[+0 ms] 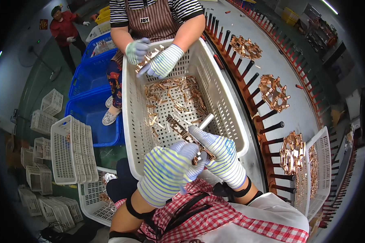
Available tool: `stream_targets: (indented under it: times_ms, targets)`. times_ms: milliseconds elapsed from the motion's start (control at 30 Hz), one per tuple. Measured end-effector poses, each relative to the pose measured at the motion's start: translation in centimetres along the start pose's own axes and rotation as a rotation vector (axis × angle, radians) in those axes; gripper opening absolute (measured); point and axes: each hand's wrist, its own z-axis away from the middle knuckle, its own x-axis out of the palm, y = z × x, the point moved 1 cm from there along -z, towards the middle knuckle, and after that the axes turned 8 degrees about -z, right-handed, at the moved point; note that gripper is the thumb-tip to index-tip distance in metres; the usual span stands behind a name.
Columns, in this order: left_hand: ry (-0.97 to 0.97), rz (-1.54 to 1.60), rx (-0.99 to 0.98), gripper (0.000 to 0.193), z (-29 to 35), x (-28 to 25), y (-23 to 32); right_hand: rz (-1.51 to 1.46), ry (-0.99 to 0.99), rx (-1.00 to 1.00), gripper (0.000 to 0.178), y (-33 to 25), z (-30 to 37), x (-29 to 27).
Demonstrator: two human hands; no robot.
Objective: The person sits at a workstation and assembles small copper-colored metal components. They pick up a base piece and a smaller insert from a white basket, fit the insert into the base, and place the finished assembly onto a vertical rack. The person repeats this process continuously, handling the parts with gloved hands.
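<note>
Both of my hands wear striped knit gloves and meet over the near end of a white perforated plastic crate (129, 133). Between them is a narrow copper-coloured metal strip (179, 127) with notched edges, pointing away to the upper left. My left hand (166, 172) closes on its near end, where the fingertips are partly hidden. Along the strip's right side, my right hand (221, 156) grips with the thumb stretched forward. A white stick-like piece (207, 121) shows just beyond that thumb; whether it is held, I cannot tell. Loose copper-coloured scraps (196, 97) lie on the crate's floor.
Across the crate, a co-worker's gloved hands (160, 62) hold a similar copper-coloured piece. Right of it runs a conveyor with dark pegs (271, 127) and round copper-coloured parts (273, 93). Blue bins (91, 109) and stacked white crates (65, 152) stand on the left.
</note>
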Motion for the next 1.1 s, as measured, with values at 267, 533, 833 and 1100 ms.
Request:
stream_targets:
  times_ms: [267,533,833,1100]
  targets:
    - [-0.121,0.884,-0.460,0.020,4.7,0.3,1.4,-0.255,-0.074,0.087,0.057,-3.6,5.0,0.5]
    - [-0.032,-0.235,0.153,0.033,8.6,-2.0,5.0,-0.089,-0.059,0.182,0.052,-7.5,9.0,0.6]
    - [-0.317,-0.086,-0.349,0.042,13.6,-1.1,2.6,-0.382,0.439,0.517,0.018,-7.9,15.1,-2.9]
    - [-0.212,0.778,-0.560,0.041,18.5,-3.3,6.7,-1.120,0.149,0.527,0.047,-12.8,19.1,-1.6]
